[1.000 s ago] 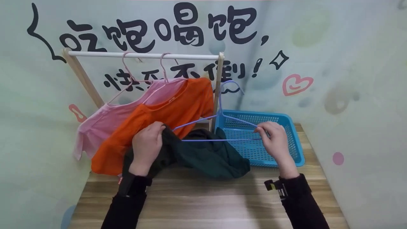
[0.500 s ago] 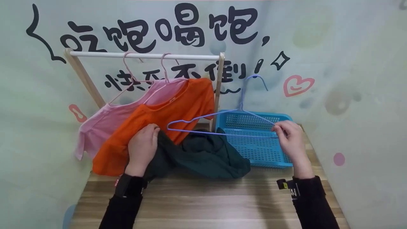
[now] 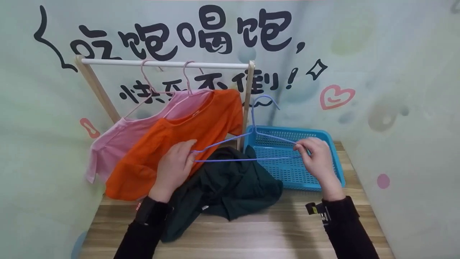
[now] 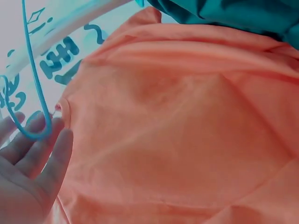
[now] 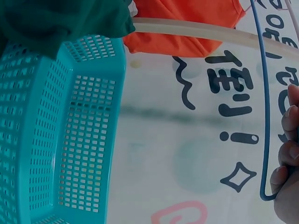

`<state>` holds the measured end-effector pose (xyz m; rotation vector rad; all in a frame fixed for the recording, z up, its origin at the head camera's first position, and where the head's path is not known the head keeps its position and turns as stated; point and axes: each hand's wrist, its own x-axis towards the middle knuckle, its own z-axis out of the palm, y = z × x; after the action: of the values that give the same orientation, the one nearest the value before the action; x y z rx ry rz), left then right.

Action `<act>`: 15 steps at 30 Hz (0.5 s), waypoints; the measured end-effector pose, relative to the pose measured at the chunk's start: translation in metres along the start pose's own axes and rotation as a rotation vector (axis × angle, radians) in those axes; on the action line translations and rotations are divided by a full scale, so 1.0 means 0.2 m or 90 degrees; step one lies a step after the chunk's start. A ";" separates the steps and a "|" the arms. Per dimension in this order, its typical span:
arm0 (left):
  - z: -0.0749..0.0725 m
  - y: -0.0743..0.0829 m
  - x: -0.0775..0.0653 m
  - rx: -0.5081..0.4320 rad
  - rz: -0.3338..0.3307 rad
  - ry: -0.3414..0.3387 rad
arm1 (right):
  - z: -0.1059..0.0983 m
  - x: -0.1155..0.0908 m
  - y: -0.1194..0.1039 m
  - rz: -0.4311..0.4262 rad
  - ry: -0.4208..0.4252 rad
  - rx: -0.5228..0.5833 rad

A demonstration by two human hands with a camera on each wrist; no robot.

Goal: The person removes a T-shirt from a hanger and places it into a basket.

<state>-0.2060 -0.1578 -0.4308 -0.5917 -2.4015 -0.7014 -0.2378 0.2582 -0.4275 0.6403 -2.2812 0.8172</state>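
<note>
A blue wire clothes hanger (image 3: pixel 230 159) is held out level, its hook upward, over a dark green garment (image 3: pixel 233 190) lying crumpled on the table. My right hand (image 3: pixel 316 156) grips the hanger's right end; in the right wrist view, curled fingers (image 5: pixel 290 154) wrap the wire. At the left end, my left hand (image 3: pixel 176 165) touches the hanger. In the left wrist view, its rather straight fingers (image 4: pixel 58 154) lie against the looped wire end. An orange shirt (image 3: pixel 183 140) hangs just behind this hand.
A rack with a white rail (image 3: pixel 215 65) and wooden posts stands at the back left. A pink shirt (image 3: pixel 111 144) hangs on it beside the orange one, both on pink hangers. To the right, a blue plastic basket (image 3: pixel 332 151) sits on the wooden table (image 3: pixel 251 241), near the wall.
My left hand has let go of the dark green garment, which has dropped toward the table's front. The hanger moved right, then back left, and its left end now meets my left hand.
</note>
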 end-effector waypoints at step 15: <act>-0.01 -0.05 -0.05 0.028 0.094 0.043 | 0.08 0.04 -0.06 -0.041 -0.016 0.031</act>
<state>-0.2040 -0.1687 -0.4386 -0.7077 -2.2791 -0.5948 -0.2418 0.2365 -0.4279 0.7465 -2.2569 0.8398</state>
